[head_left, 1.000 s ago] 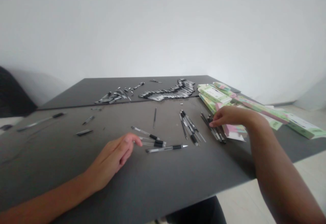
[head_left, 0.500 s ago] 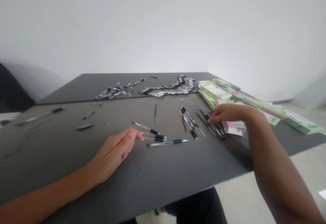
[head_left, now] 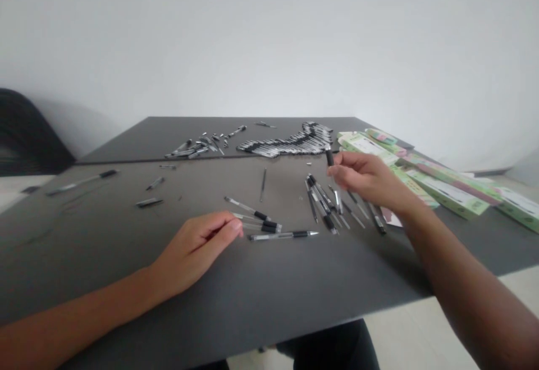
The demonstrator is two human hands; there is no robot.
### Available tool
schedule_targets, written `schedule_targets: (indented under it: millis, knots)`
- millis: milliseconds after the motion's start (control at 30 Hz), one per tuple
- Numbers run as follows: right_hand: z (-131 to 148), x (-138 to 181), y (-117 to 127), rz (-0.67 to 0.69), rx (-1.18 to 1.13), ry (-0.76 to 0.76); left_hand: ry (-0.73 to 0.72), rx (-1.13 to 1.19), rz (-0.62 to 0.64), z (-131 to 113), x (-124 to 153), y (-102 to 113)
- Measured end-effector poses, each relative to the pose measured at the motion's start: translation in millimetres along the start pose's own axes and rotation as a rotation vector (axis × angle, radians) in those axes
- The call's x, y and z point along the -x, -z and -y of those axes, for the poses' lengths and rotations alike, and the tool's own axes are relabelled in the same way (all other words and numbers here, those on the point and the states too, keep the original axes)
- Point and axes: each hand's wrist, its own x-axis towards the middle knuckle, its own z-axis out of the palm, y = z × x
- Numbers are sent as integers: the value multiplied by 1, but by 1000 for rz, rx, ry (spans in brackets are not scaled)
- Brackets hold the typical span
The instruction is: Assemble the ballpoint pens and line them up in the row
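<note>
My right hand (head_left: 365,178) is raised a little above the dark table (head_left: 261,302) and its fingers pinch a black-gripped pen (head_left: 332,174) held nearly upright. Under it lies a loose bunch of pens (head_left: 324,207). My left hand (head_left: 194,249) rests on the table with its fingers curled and its fingertips touching the ends of three pens (head_left: 263,226) lying in front of me; whether it grips one I cannot make out.
A long row of pens (head_left: 286,144) and a scatter of pen parts (head_left: 197,148) lie at the far side. Green and pink flat boxes (head_left: 438,185) are stacked at the right edge. Single pens (head_left: 82,180) lie at the left. A dark chair back (head_left: 25,140) stands far left.
My right hand has lifted off the bunch at the right with one pen and moved left and up. The left hand's fingers have curled in slightly.
</note>
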Motion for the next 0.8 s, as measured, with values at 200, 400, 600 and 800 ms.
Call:
schedule_targets:
  millis: [200,400,600,800]
  knots:
    - [21,18,-79,253,-524,67,-148,-69,-89,-11,-1,-6]
    - [13,25,-110,307,-641,71,-171,0,-92,-12,0,-16]
    - [22,33,-115,275,-592,176,-216,-1,-59,-14,3,-19]
    - [22,20,-70,60,-301,227,-201,-21,-70,-6,9,-19]
